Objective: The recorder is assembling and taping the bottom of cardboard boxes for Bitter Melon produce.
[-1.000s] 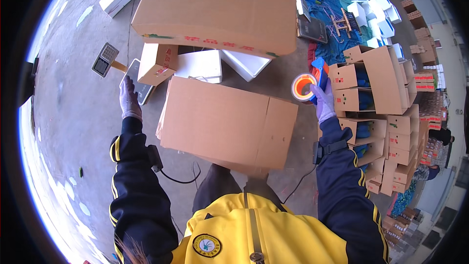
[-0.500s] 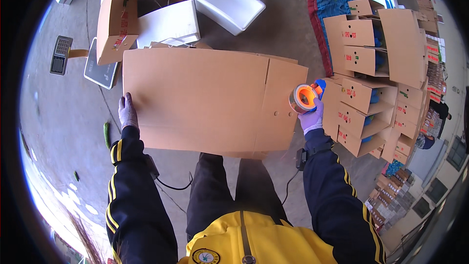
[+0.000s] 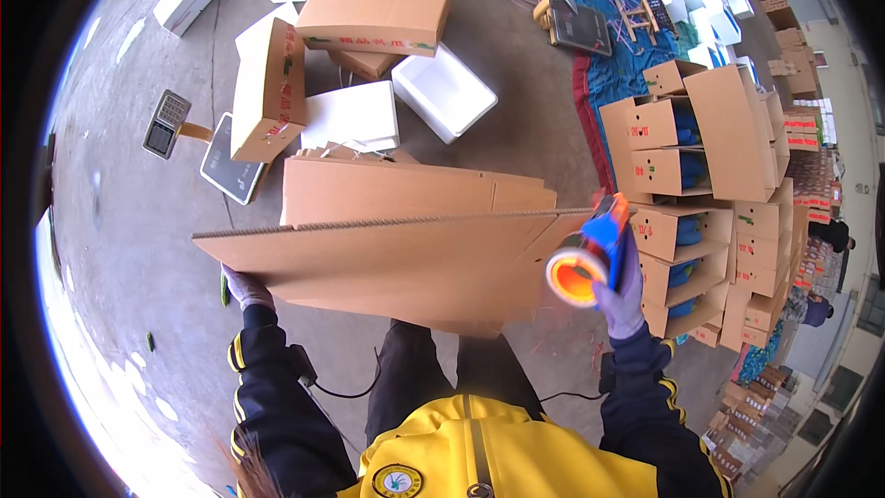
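A flattened brown cardboard carton (image 3: 406, 267) is tilted up in front of my legs, its corrugated edge turned toward the top. My left hand (image 3: 247, 288), in a pale purple glove, grips its lower left edge; some of the fingers are hidden behind the board. In my gloved right hand (image 3: 627, 293) is a tape dispenser (image 3: 608, 226) with a blue handle and a roll of tape on an orange hub. It is held by the carton's right end. More flat cardboard (image 3: 415, 192) lies just beyond the tilted carton.
Beyond lie printed cartons (image 3: 373, 9), white foam boxes (image 3: 442, 92) and a platform scale (image 3: 230, 166) with its display (image 3: 166, 124). At right, open cartons (image 3: 673, 171) holding blue-wrapped contents stand stacked. Green vegetables (image 3: 150, 341) lie on the floor at left.
The carton has been raised and tilted, so its edge and the flat cardboard beyond it now show. My right hand has turned the tape dispenser upright. The whole view has shifted.
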Demonstrator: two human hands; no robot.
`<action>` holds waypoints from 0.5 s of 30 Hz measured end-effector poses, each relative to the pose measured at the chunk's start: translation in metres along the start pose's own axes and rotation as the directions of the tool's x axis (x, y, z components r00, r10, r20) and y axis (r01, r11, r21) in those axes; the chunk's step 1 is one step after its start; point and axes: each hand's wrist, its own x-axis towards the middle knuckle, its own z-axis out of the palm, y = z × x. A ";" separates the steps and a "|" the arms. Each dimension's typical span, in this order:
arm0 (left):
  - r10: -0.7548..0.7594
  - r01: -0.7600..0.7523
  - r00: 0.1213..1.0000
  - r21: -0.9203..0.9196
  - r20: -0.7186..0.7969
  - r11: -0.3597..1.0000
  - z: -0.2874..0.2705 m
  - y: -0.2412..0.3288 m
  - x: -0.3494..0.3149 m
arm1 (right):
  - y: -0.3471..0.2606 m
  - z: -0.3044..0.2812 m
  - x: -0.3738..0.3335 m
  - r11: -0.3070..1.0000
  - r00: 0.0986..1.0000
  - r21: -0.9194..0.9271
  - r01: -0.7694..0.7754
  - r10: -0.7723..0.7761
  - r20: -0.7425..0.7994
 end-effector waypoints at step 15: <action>-0.249 -0.598 0.565 0.598 0.787 0.534 0.087 0.216 -0.144 | -0.049 0.143 -0.045 0.539 0.521 -0.334 0.773 -0.240 0.819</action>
